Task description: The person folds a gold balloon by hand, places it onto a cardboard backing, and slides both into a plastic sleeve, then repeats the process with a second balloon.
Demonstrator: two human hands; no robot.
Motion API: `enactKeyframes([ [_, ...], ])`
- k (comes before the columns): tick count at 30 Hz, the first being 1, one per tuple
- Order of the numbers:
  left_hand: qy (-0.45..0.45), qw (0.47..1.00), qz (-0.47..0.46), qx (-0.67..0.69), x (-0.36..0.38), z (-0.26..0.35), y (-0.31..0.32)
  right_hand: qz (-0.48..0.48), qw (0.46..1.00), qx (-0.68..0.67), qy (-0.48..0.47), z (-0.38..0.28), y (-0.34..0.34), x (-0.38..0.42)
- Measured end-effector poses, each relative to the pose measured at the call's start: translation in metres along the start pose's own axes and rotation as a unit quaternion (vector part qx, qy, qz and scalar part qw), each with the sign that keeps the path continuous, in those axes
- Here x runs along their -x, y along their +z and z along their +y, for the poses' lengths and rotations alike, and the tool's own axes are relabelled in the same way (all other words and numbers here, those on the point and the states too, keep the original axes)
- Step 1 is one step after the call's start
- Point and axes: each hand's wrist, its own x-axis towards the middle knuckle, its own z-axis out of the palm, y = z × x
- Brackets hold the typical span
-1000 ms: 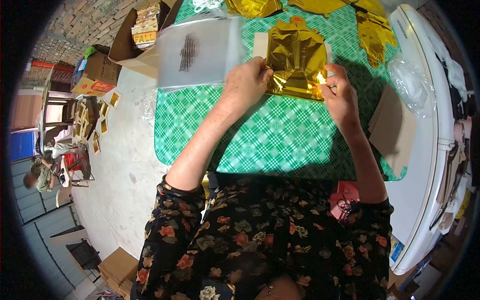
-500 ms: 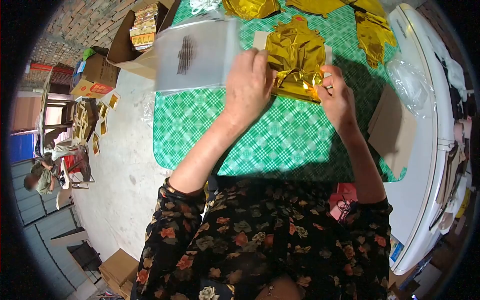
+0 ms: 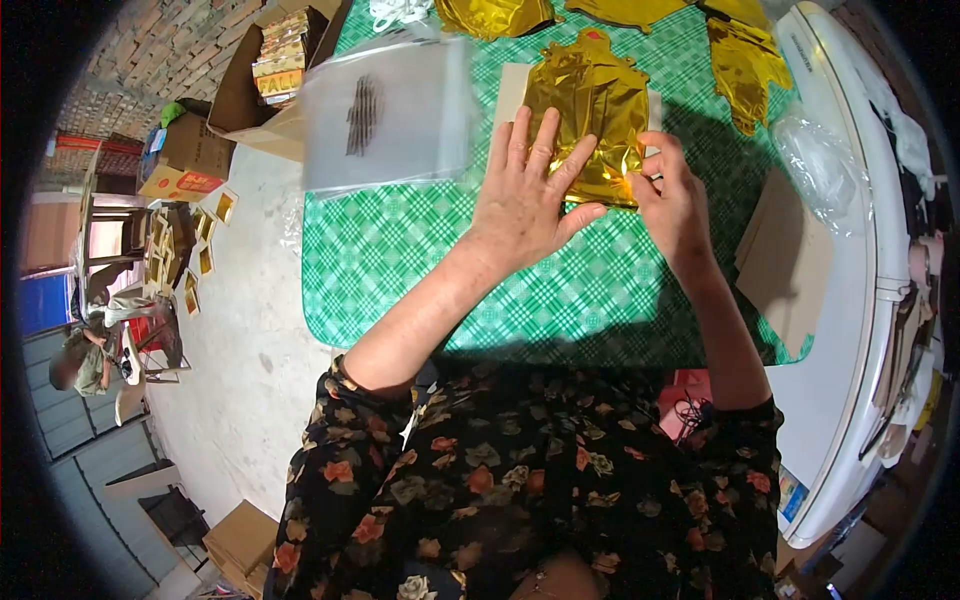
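The green plaid table [image 3: 400, 270] carries a stack of clear plastic sleeves [image 3: 415, 125] at the left and gold foil pieces [image 3: 495, 14] along the far side. A pale card [image 3: 510, 92] lies under the crinkled foil balloon [image 3: 590, 95]; cardboard sheets [image 3: 785, 265] lie at the right.

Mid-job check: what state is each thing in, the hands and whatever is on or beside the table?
Left hand: fingers spread, palm down, on the foil.
Right hand: fingers pinching the foil's lower right corner.
Gold foil piece: laid out, creased.
Card under it: partly covered.
Clear plastic bags: stacked, lying flat.
Clear plastic wrap: crumpled.
Carton: open, holding packets.
Tablecloth: spread over the table.
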Motion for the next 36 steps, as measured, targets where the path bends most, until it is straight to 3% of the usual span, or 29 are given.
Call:
enactKeyframes([
  [4,-0.001,1.000,-0.011,-0.011,0.000,0.000,0.000,0.026,0.999,-0.019,-0.028,0.003,0.000,-0.003],
  [7,-0.002,1.000,-0.019,-0.019,-0.002,0.000,0.001,0.021,0.998,-0.034,0.052,-0.016,-0.015,0.002],
  [10,-0.004,1.000,-0.018,-0.018,-0.001,0.000,0.002,0.047,0.988,0.110,-0.102,-0.019,-0.019,0.020],
  [13,-0.005,1.000,-0.021,-0.016,-0.001,0.000,0.001,-0.046,0.958,0.226,-0.172,-0.041,-0.019,0.041],
  [17,-0.005,1.000,-0.026,-0.015,-0.001,0.000,-0.001,-0.139,0.924,0.308,-0.178,-0.045,-0.017,0.060],
  [31,-0.003,1.000,-0.031,0.000,-0.001,0.000,-0.006,-0.136,0.931,0.293,-0.172,-0.043,-0.017,0.062],
  [36,-0.008,0.999,-0.028,0.016,-0.001,0.000,-0.003,-0.137,0.953,0.172,-0.207,-0.029,-0.027,0.024],
])
